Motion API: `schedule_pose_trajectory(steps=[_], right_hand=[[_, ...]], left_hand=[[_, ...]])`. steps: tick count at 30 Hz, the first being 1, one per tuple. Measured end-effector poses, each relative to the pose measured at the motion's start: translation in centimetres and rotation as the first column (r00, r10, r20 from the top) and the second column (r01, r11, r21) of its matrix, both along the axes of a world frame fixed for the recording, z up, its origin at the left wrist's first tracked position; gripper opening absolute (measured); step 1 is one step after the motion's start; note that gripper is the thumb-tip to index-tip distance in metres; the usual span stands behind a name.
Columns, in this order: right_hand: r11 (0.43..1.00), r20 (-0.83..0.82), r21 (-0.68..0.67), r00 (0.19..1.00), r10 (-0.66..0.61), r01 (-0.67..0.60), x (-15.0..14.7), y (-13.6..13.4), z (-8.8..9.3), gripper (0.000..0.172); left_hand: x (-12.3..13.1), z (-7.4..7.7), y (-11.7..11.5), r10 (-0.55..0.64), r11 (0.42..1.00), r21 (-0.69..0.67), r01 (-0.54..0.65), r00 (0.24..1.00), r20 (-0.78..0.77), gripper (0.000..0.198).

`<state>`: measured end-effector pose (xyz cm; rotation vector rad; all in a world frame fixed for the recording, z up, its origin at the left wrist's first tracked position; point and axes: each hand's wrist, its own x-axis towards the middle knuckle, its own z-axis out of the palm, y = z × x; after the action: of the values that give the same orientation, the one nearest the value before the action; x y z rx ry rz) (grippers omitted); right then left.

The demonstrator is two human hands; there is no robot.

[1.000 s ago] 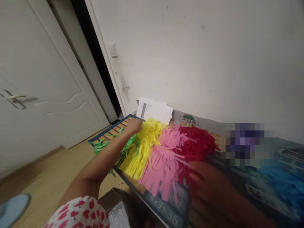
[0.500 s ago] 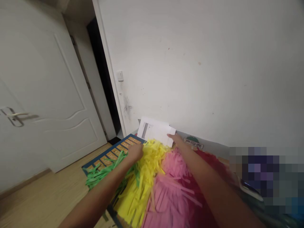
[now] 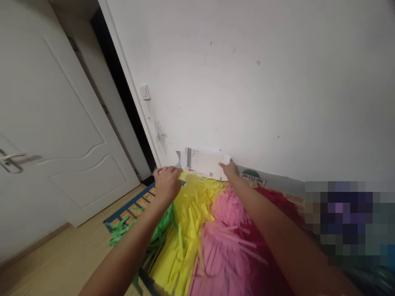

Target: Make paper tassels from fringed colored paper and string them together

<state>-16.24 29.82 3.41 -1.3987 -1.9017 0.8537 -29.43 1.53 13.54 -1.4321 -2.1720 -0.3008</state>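
The person's left hand [image 3: 167, 185] is curled over the top edge of a yellow fringe of cut paper [image 3: 182, 230], its fingers [image 3: 163, 172] drawn close together, though I cannot tell whether they really grip the paper. The right hand [image 3: 228, 169] reaches across, its fingers [image 3: 224, 165] narrowly gathered with their tips at the lower right edge of a white printed paper sheet [image 3: 205, 162]; whether they pinch it is also unclear. That sheet stands tilted against a white painted wall [image 3: 247, 82], just above the yellow fringe and between the two hands. Beside the yellow lie a green paper fringe [image 3: 119, 232], a pink paper fringe [image 3: 222, 255] and a red paper fringe [image 3: 274, 201], all spread across a blue-edged board with orange printed cells [image 3: 140, 201]. The board rests near a light wooden floor [image 3: 61, 255]. To the left are a white panelled door [image 3: 61, 123] with a metal lever handle [image 3: 9, 158] and a white wall switch [image 3: 144, 92]. A pixelated patch [image 3: 339, 222] hides the right side.
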Motion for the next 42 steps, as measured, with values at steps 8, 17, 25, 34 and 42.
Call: schedule_pose_trajectory(steps=[8, 17, 25, 34, 42], right_hand=[[1.000, -0.117, 0.014, 0.993, -0.021, 0.023, 3.1, -1.7, 2.3, 0.029], [0.982, -0.524, 0.188, 0.846, 0.097, 0.003, 8.2, -10.3, 6.9, 0.031], [0.866, -0.742, 0.353, 0.458, 0.489, -0.353, 13.3, -20.2, 13.8, 0.051], [0.468, -0.810, 0.179, 0.140, 0.569, -0.866, 19.8, -28.1, 13.9, 0.053], [0.790, -0.650, -0.081, 0.633, 0.420, -0.607, 29.5, -28.7, 12.3, 0.039]], left_hand=[[0.7, 6.7, -0.5, -0.148, 0.914, 0.355, 0.195, 0.976, -0.157, 0.043], [4.7, 13.3, -2.1, -0.639, 0.222, 0.797, 0.562, 0.702, -0.316, 0.018], [11.9, 15.9, -4.1, -0.848, 0.144, 0.706, 0.693, 0.454, -0.273, 0.016], [17.7, 15.5, -4.7, -0.956, 0.083, 0.677, 0.732, 0.250, -0.153, 0.017], [19.1, 14.1, -3.2, -0.679, 0.252, 0.369, 0.895, 0.435, -0.592, 0.015]])
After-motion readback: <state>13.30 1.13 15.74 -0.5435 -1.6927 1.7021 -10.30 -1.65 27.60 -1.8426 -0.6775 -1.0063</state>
